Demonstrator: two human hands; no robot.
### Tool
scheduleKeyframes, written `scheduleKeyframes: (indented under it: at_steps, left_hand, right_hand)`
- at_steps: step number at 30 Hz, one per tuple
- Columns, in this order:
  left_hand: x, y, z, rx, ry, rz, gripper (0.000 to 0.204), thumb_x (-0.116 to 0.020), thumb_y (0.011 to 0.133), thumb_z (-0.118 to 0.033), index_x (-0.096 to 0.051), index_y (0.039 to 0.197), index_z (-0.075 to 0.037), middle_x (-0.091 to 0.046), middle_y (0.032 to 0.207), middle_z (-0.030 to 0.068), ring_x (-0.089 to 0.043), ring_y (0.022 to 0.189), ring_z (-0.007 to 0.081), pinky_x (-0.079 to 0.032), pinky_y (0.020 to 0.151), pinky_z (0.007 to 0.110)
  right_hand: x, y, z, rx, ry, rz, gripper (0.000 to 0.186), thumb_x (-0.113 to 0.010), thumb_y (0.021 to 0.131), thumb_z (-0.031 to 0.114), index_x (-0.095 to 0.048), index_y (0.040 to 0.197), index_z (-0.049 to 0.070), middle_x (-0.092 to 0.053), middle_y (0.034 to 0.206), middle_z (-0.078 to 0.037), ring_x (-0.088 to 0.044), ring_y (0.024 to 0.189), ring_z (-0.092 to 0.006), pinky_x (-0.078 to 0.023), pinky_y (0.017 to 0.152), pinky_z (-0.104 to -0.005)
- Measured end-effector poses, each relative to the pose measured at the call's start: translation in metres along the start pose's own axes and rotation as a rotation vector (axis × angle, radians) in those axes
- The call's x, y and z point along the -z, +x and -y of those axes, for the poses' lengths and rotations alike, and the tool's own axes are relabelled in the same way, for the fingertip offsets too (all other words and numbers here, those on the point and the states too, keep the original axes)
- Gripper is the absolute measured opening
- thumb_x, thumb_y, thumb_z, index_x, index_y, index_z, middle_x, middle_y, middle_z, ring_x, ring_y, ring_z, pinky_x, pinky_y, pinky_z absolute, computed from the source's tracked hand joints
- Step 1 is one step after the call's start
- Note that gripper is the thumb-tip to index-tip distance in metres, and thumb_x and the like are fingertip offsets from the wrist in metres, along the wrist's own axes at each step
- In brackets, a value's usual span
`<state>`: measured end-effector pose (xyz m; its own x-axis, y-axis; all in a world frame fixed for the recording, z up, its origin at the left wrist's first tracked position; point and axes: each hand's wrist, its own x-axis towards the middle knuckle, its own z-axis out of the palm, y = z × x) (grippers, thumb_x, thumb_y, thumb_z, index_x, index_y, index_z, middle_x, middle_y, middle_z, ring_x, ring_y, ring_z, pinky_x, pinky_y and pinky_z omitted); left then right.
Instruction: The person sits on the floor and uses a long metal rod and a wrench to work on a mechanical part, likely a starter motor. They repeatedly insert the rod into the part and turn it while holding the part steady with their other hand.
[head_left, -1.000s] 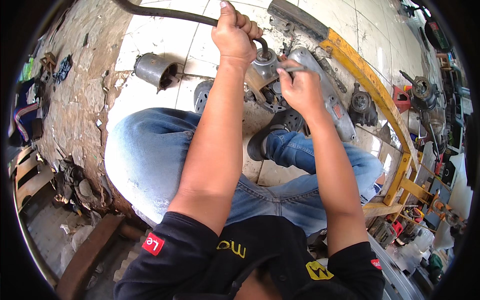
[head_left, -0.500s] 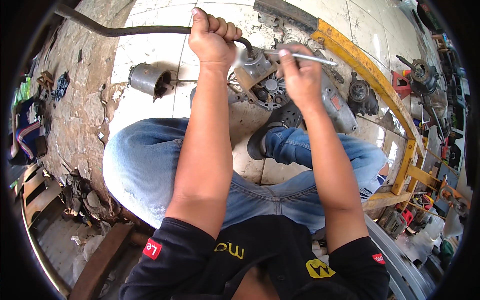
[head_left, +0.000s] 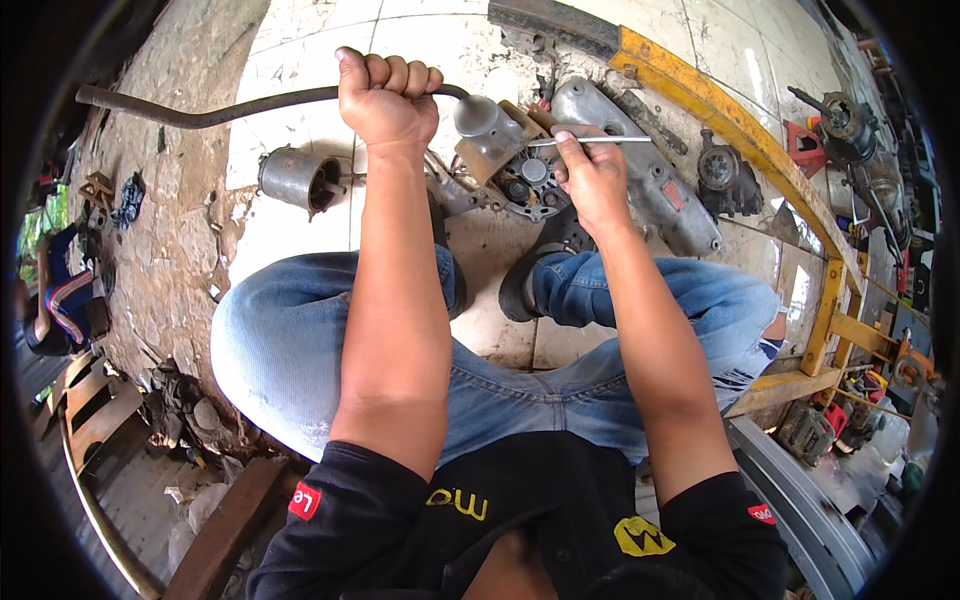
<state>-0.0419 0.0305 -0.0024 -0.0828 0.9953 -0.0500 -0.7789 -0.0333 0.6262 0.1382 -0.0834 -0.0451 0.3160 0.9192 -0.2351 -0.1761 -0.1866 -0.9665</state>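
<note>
My left hand (head_left: 390, 105) is wrapped round a long, dark, bent bar (head_left: 240, 107) that reaches out to the left. Its curved right end meets a grey, round metal part (head_left: 480, 118), blurred here, so I cannot tell how the two join. In my right hand (head_left: 595, 180) a thin silvery rod (head_left: 625, 139) is pinched between thumb and fingers. The rod's left tip lies close to a machine part (head_left: 532, 182) with a round, slotted face, which sits on the floor by my shoes. Beside it rests a long grey metal casing (head_left: 645, 185).
A grey metal cylinder (head_left: 297, 180), open at one end, lies on the tiles at left. To the right a yellow metal frame (head_left: 730, 110) curves round the work area, near a dark motor part (head_left: 722, 175). Rough stone floor (head_left: 165, 200) borders the tiles.
My left hand and the bar have come left and nearer to me, the bar's far left end dropping most. My right hand has also come a little nearer, still holding the rod.
</note>
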Motion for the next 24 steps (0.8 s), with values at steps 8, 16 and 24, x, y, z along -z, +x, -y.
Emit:
scheduleKeyframes:
  at_steps: [8, 16, 24]
  left_hand:
    - [0.0, 0.001, -0.001, 0.005, -0.033, -0.008, 0.055, -0.031, 0.102, -0.047, -0.02, 0.058, -0.015, -0.014, 0.052, -0.0003, -0.012, 0.051, 0.0172, -0.026, 0.052, 0.037]
    - [-0.007, -0.001, -0.001, 0.011, 0.0, -0.011, 0.056, -0.029, 0.102, -0.047, -0.017, 0.057, -0.016, -0.011, 0.055, -0.0009, -0.011, 0.054, 0.0177, -0.024, 0.056, 0.035]
    - [-0.007, 0.0, 0.004, 0.018, -0.006, 0.028, 0.057, -0.032, 0.101, -0.048, -0.02, 0.057, -0.015, -0.014, 0.053, -0.0004, -0.013, 0.052, 0.0173, -0.026, 0.053, 0.036]
  right_hand:
    - [0.008, 0.005, 0.006, -0.024, -0.12, 0.008, 0.014, -0.058, 0.096, 0.017, -0.061, 0.098, 0.003, -0.063, 0.077, -0.004, -0.049, 0.052, -0.0067, -0.035, 0.044, -0.0201]
    - [0.017, 0.015, -0.003, 0.258, -0.527, -0.035, 0.015, -0.059, 0.093, 0.013, -0.066, 0.097, 0.001, -0.067, 0.074, -0.005, -0.058, 0.06, -0.0115, -0.045, 0.056, -0.0251]
    - [0.001, -0.005, 0.011, 0.374, -0.635, 0.107, 0.013, -0.061, 0.091, 0.014, -0.066, 0.098, 0.003, -0.067, 0.074, -0.007, -0.061, 0.069, -0.0122, -0.047, 0.065, -0.0259]
